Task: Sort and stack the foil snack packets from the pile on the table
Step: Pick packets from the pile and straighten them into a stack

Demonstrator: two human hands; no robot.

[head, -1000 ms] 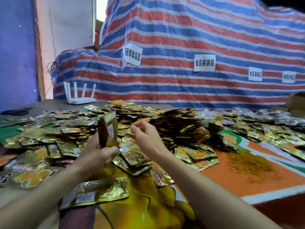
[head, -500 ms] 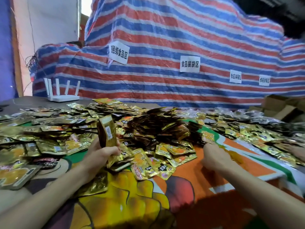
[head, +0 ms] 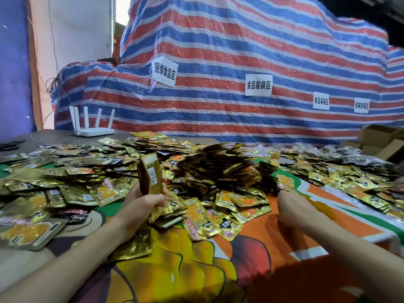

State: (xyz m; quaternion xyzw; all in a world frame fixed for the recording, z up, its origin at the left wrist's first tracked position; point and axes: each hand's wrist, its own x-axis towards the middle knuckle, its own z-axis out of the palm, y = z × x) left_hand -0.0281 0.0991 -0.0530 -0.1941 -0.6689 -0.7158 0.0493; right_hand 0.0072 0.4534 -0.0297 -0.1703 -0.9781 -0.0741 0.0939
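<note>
Foil snack packets (head: 87, 171) heaped all over the bench (head: 59, 135); my L hand (head: 142, 202) grips an upright stack (head: 150, 173) of them, R hand (head: 293, 208) apart to the right w/ fingers curled, can't tell if holding anything

Backdrop: a red, blue and white striped plastic tarp (head: 218, 51) draped high, filling the far side.
Signs: four white paper signs with black characters (head: 258, 84) stuck in a row across the tarp.
Router: a white router with five upright antennas (head: 94, 131) sitting on the bare grey surface (head: 54, 136), far left.
Wires: a tangle of thin wires (head: 53, 88) hanging above the router.
Boxes: open brown cardboard boxes (head: 380, 138) at the right edge.
Cloth: a bright orange and yellow cartoon-print cloth (head: 170, 265) spread over the near surface.
</note>
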